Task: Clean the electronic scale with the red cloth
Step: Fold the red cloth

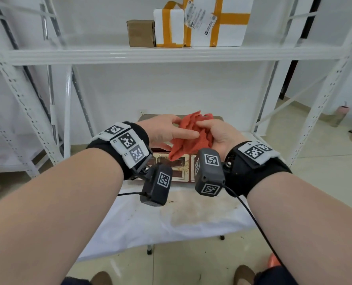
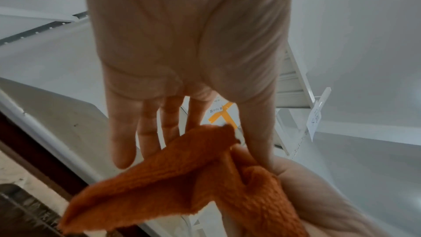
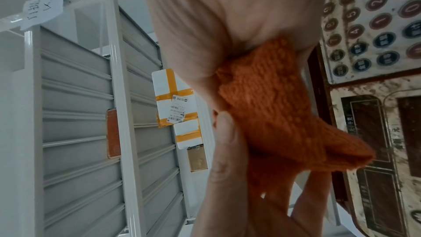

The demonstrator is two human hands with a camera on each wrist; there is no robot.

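Right hand (image 1: 217,138), palm up, clutches the crumpled red terry cloth (image 1: 193,136) while the left hand (image 1: 166,132) beside it touches it with fingers extended.

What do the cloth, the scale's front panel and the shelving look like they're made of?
Red cloth: soft looped terry or microfibre, judging by its nubby weave and limp folds in the right hand.
Electronic scale panel: probably a printed plastic membrane, smooth, with flat printed keys, heavily soiled and brown-speckled.
Shelving: seemingly white-painted metal, with perforated uprights and ribbed shelf undersides.
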